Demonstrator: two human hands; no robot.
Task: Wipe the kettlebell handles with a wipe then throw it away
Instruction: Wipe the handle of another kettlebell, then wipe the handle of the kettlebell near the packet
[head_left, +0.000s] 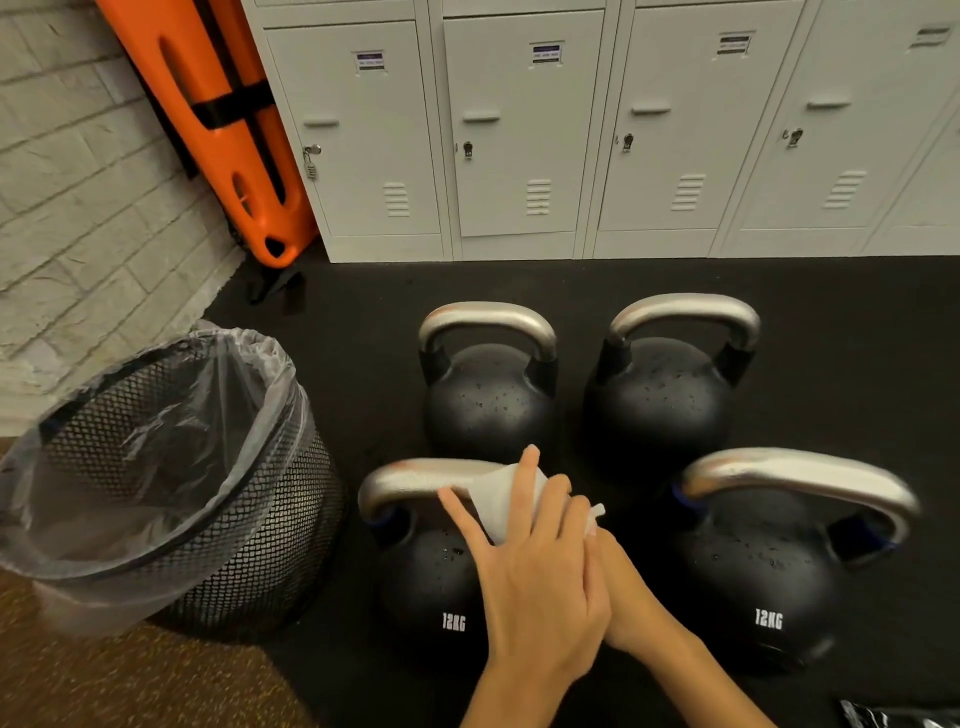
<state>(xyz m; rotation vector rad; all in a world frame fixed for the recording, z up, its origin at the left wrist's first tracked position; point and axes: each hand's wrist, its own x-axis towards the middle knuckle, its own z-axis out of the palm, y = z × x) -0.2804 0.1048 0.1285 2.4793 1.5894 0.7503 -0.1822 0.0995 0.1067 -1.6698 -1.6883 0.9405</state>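
Several black kettlebells with bare steel handles stand on the black floor mat. My left hand (540, 582) lies over the handle (405, 480) of the near left kettlebell (426, 587), marked 12KG, with a white wipe (496, 496) gripped in its fingers against the right part of that handle. My right hand (628, 597) is tucked under the left one, touching it; its fingers are hidden. A corner of the wipe pokes out just above it. The near right kettlebell (753, 571) and two far ones (488, 410) (660, 405) stand untouched.
A black mesh bin (260, 519) lined with a clear bag stands left of the near left kettlebell. Grey lockers (519, 156) line the back. An orange board (234, 130) leans by the white brick wall (78, 208). A dark packet (893, 717) lies at the bottom right.
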